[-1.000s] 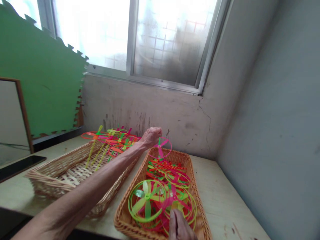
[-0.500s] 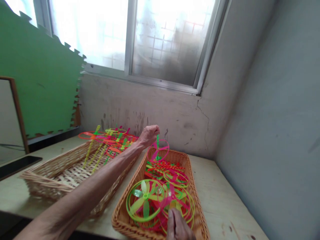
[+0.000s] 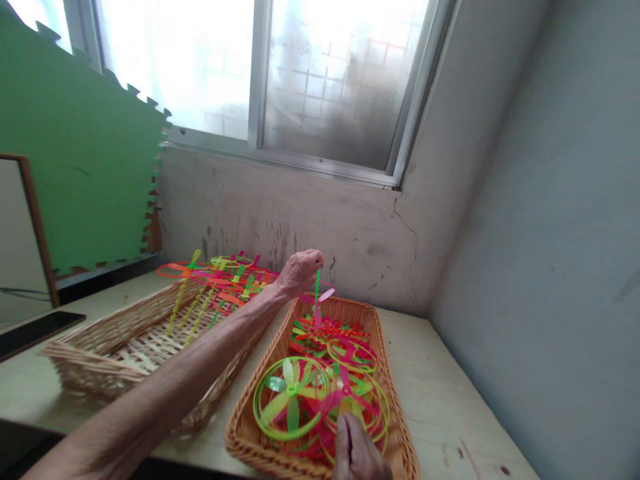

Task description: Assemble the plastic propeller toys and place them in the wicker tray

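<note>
My left hand is a closed fist above the far end of a brown wicker basket. It appears to hold a pink plastic propeller toy by its upright green stick. The basket is heaped with neon propeller toys, and a large green-ringed one lies on top. My right hand sits at the near edge of the heap, touching pink and green rings. What its fingers hold is hidden. My left forearm passes over a pale wicker basket holding more toys.
Both baskets stand on a pale wooden table in a wall corner. A black phone lies at the left. Behind rise a green foam mat and a frosted window.
The pink propeller has turned from nearly face-on to nearly edge-on, and its green stick now shows above it. My hands stay almost in place, and the view has drifted slightly.
</note>
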Demonstrator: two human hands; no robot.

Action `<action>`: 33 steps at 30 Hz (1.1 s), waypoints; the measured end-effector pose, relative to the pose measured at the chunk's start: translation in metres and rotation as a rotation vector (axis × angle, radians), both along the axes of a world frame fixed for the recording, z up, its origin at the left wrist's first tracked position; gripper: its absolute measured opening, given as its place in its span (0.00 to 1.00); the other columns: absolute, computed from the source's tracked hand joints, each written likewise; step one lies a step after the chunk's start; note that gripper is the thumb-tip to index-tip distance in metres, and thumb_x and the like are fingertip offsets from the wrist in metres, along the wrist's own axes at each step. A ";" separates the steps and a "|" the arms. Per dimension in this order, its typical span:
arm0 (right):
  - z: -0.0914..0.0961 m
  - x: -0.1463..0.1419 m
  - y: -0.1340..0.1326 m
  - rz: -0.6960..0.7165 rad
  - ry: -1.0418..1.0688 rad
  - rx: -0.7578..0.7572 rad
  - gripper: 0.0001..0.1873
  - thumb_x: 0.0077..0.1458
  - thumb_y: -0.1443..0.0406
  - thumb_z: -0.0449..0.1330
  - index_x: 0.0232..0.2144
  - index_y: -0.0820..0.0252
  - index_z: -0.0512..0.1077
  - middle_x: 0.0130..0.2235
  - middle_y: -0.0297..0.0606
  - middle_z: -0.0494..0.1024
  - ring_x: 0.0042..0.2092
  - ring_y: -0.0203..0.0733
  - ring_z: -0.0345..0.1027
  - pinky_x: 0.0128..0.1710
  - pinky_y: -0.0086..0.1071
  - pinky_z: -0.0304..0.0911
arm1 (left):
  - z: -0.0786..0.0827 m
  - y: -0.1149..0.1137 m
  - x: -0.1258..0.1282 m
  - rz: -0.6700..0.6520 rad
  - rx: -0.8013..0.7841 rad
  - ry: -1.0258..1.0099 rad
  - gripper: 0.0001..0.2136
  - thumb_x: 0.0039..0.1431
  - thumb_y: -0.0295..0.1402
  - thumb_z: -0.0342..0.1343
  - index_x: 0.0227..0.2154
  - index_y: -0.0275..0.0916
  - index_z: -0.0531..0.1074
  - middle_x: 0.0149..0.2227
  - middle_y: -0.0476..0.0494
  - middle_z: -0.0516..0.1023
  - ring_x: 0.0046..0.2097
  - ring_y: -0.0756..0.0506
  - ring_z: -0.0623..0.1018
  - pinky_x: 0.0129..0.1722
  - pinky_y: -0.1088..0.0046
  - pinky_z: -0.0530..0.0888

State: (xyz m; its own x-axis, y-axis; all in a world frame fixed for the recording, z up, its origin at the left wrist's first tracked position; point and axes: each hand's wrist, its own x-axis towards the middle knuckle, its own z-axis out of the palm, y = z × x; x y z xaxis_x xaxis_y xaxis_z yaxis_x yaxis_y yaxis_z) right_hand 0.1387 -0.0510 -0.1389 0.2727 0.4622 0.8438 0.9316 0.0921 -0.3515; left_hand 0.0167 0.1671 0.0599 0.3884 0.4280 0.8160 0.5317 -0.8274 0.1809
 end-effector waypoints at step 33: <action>0.078 -0.097 0.017 0.696 0.979 -0.427 0.20 0.54 0.48 0.49 0.24 0.58 0.64 0.12 0.21 0.57 0.14 0.27 0.48 0.15 0.22 0.47 | -0.079 -0.147 -0.081 -0.241 -0.971 -0.281 0.16 0.57 0.44 0.50 0.31 0.34 0.70 0.25 0.49 0.70 0.26 0.52 0.69 0.25 0.78 0.64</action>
State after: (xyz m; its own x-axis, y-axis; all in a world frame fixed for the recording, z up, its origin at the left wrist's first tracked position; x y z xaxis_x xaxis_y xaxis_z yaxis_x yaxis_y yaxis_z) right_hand 0.0416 -0.0343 -0.0605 0.2861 0.9416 0.1776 0.0680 0.1650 -0.9840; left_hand -0.0645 0.0204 -0.0196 0.4002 0.8856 0.2356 0.2073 -0.3379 0.9180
